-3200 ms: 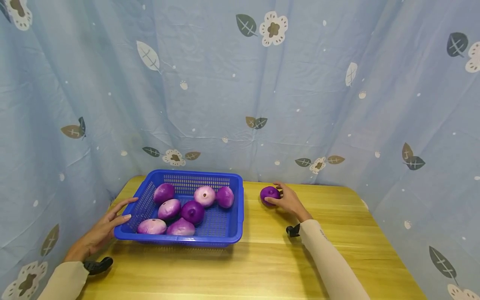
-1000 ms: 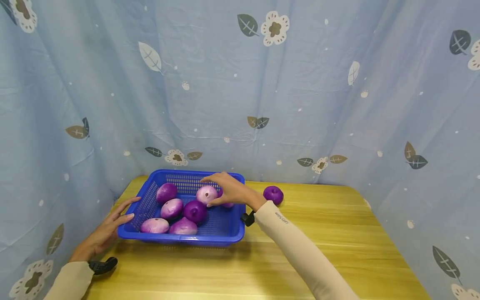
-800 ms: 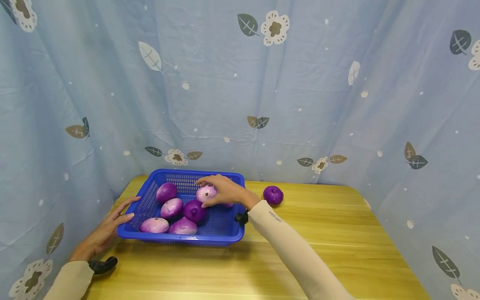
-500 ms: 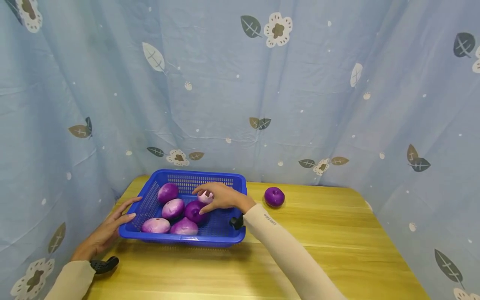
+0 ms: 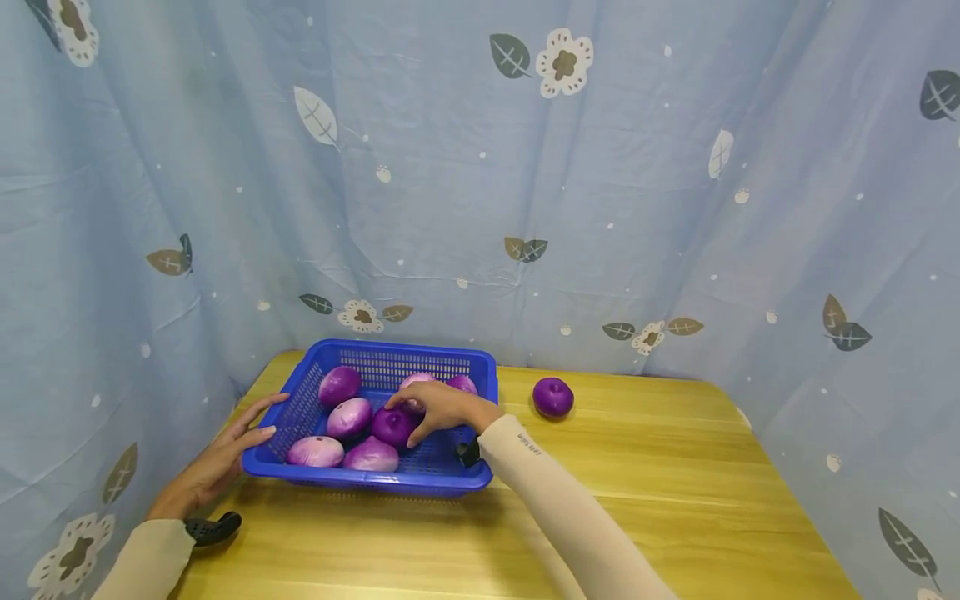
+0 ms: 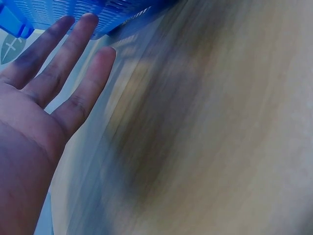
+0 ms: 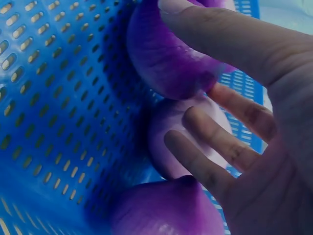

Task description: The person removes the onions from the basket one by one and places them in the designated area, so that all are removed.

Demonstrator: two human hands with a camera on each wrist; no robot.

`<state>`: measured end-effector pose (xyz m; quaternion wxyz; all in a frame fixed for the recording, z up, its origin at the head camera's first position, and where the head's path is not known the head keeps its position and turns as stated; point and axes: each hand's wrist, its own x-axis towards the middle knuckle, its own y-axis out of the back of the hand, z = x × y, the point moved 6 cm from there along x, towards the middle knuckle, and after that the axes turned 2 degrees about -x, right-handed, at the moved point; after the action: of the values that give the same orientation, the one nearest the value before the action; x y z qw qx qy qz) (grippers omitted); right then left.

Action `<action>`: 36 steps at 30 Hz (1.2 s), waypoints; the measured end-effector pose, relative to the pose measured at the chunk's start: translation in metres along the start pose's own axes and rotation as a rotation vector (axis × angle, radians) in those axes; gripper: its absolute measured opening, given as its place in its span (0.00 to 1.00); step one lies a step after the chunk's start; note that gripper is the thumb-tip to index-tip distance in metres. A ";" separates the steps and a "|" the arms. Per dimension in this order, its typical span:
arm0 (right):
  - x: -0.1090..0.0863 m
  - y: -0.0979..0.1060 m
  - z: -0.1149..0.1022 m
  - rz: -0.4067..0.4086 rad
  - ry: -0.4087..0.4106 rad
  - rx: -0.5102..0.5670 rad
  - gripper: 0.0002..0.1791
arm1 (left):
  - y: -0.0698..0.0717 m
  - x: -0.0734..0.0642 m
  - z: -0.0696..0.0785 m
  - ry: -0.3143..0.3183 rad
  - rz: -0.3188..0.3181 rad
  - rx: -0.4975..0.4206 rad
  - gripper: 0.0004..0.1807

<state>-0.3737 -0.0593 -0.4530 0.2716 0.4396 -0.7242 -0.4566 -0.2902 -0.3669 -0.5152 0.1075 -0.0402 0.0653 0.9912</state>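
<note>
Several purple and pale pink onions lie in a blue slotted plastic basket (image 5: 352, 477). My right hand (image 5: 442, 406) reaches down into it over a dark purple onion (image 5: 392, 427), index finger and thumb spread around it; whether they press on it is unclear. In the right wrist view, the thumb lies across that onion (image 7: 166, 58), and the remaining fingers spread loosely near a pale onion (image 7: 164, 120) and a pointed purple onion (image 7: 161, 210). With fingers extended, my left hand (image 5: 217, 458) touches the basket's left rim; in the left wrist view the fingertips meet its slotted wall (image 6: 112, 14).
A single dark purple onion (image 5: 553, 397) sits on the wooden table (image 5: 660, 467) right of the basket. A blue patterned curtain (image 5: 450, 167) hangs close behind the table and along both sides.
My right hand has left the onion on the table, moved left above the basket past the pale onion, and lowered to the dark one. The left hand stays at the rim.
</note>
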 end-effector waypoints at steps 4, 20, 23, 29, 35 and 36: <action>0.001 -0.005 0.000 0.009 -0.001 -0.004 0.39 | 0.000 0.000 -0.001 -0.002 -0.004 0.002 0.34; 0.006 -0.010 -0.001 -0.029 -0.040 -0.091 0.40 | -0.002 0.002 -0.005 -0.002 -0.018 -0.024 0.33; 0.008 -0.009 -0.003 -0.022 -0.005 -0.073 0.39 | -0.001 0.002 -0.004 -0.003 -0.016 -0.023 0.33; 0.009 -0.007 -0.012 -0.042 -0.003 -0.089 0.37 | 0.004 0.003 -0.003 -0.011 -0.023 -0.024 0.33; 0.008 -0.013 -0.011 -0.102 -0.038 -0.079 0.38 | 0.002 0.004 0.000 -0.013 -0.033 -0.021 0.34; 0.007 -0.014 -0.011 -0.110 -0.047 -0.064 0.38 | 0.001 0.004 0.000 -0.017 -0.037 -0.020 0.34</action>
<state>-0.3633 -0.0731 -0.4607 0.2429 0.4590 -0.6903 -0.5039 -0.2941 -0.3674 -0.5151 0.1258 -0.0340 0.0538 0.9900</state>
